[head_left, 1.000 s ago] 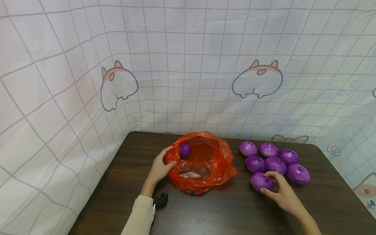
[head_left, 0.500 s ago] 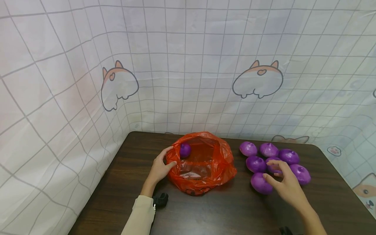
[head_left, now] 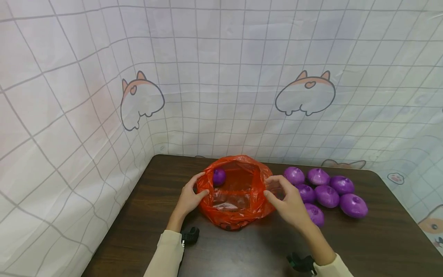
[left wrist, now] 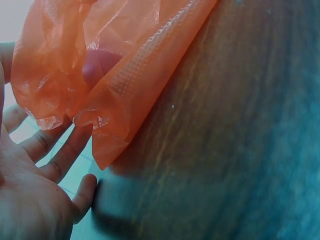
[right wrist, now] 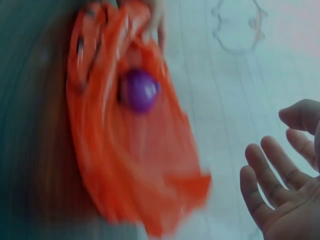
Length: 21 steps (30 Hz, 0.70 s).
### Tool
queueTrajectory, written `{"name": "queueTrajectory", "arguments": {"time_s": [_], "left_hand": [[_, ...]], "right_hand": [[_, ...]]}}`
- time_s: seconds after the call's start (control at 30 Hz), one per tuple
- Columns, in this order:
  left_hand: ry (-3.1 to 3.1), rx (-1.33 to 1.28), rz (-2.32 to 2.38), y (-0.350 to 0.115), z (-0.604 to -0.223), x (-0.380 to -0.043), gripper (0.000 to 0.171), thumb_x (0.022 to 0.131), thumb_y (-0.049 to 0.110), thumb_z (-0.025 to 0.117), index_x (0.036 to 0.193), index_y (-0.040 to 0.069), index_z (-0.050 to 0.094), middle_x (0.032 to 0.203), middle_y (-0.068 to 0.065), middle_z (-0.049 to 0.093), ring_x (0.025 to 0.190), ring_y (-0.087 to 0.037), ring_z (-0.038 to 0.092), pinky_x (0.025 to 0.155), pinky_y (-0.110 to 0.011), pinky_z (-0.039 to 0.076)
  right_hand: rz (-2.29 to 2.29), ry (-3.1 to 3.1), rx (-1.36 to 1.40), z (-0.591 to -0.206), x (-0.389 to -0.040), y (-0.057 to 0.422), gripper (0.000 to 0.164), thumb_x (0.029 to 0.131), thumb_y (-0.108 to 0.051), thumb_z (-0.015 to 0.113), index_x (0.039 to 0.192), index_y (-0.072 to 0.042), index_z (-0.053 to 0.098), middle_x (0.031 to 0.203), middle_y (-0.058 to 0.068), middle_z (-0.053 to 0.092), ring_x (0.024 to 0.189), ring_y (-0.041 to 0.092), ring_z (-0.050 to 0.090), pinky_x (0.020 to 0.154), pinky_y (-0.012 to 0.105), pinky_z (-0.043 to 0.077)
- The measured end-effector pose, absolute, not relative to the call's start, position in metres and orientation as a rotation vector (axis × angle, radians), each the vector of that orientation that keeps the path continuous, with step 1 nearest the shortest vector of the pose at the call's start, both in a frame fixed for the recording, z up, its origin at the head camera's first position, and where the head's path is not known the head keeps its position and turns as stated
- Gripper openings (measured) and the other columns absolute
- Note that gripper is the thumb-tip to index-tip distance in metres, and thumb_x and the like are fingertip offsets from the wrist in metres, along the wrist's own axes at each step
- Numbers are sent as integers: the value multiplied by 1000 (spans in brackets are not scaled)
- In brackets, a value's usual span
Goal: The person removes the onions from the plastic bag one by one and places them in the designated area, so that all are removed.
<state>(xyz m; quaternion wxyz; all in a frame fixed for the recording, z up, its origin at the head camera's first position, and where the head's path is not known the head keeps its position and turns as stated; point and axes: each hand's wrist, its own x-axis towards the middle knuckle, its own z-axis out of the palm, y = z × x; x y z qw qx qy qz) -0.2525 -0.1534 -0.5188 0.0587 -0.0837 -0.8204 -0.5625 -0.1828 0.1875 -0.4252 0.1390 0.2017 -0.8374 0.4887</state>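
A red plastic bag [head_left: 228,219] sits with its mouth spread on the dark table, and one purple onion [head_left: 219,177] lies inside at its left. My left hand [head_left: 188,196] holds the bag's left rim, thumb and fingers around the side; thin plastic covers some fingertips in the left wrist view. My right hand [head_left: 288,200] is beside the bag's right rim, thumb and fingers spread apart, nothing between them. In the right wrist view the same spread fingers [right wrist: 275,185] stand apart from the bag. Several purple onions [head_left: 327,196] lie in a cluster on the right, one partly behind the right hand.
The dark wood-grain table [head_left: 242,250] has rounded far corners. A white grid-patterned cloth [head_left: 221,96] with cartoon animals hangs close behind it and along the left. A black wrist device [head_left: 190,235] shows on the left wrist, another [head_left: 300,262] on the right.
My right hand has let go of the nearest onion at the cluster, lifted away and moved left to the bag's right rim. The left hand and the bag have stayed in place.
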Motion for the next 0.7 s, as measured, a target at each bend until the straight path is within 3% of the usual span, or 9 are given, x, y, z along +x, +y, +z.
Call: {"name": "queueTrajectory", "arguments": {"time_s": [0.17, 0.4, 0.7], "left_hand": [[-2487, -258, -1689, -154, -519, -253, 64, 90, 17, 77, 148, 29, 52, 134, -10, 64, 122, -31, 61, 104, -55, 51], [-2475, -286, -1681, -153, -519, -254, 65, 89, 16, 77, 148, 28, 52, 135, -11, 64, 122, -31, 62, 103, -54, 52], [-2480, -276, -1711, -154, -519, -253, 65, 90, 17, 77, 149, 29, 51, 139, -10, 62, 126, -32, 61, 104, -55, 51]], "right_hand": [[1499, -2471, 638, -436, -197, 144, 29, 95, -17, 73, 121, -15, 62, 116, 2, 67, 107, 22, 65, 91, 46, 56], [1589, -2560, 606, -447, -219, 108, 30, 95, -18, 71, 123, -17, 60, 121, 3, 64, 109, 26, 64, 95, 44, 55], [1562, -2677, 487, -467, -251, 82, 39, 95, -16, 70, 131, -9, 57, 135, 16, 58, 122, 37, 60, 104, 54, 51]]}}
